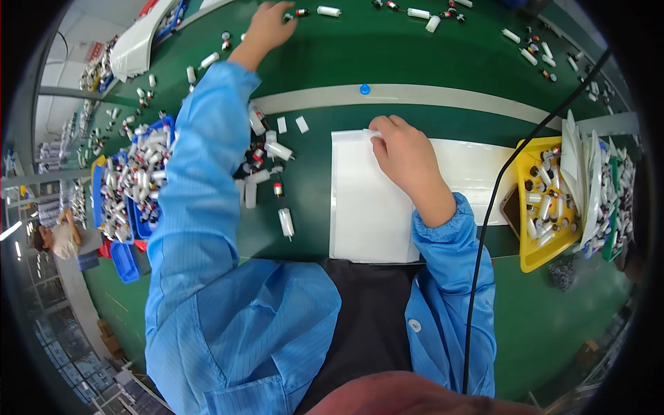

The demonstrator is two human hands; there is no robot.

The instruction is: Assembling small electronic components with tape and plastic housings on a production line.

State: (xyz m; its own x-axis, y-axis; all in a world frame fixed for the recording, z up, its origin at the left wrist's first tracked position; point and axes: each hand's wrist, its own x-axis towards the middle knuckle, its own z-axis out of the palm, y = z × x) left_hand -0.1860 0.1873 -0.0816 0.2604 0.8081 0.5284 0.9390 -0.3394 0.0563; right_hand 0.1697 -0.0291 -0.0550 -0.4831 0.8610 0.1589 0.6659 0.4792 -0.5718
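Note:
My left hand (268,29) is stretched far out over the green belt beyond the table's grey edge strip. Its fingers are apart beside a small red-and-black capped part (301,12), and a white cylinder (329,11) lies just right of that. My right hand (408,158) is bent over the top edge of a flat white plastic bag (370,214), pinching it between thumb and fingers. Under the right wrist and beyond it extends another glossy white sheet (470,166). Left of the bag lie loose white cylinders (279,150), one single white cylinder (286,223) and small white rectangles (302,124).
Blue bins (126,261) heaped with white cylinders stand at the left. At the right, a yellow tray (532,257) holds similar parts, with a dark phone-like object (510,211) beside it. A black cable (494,197) hangs across the right side. A blue knob (365,89) sits on the grey strip.

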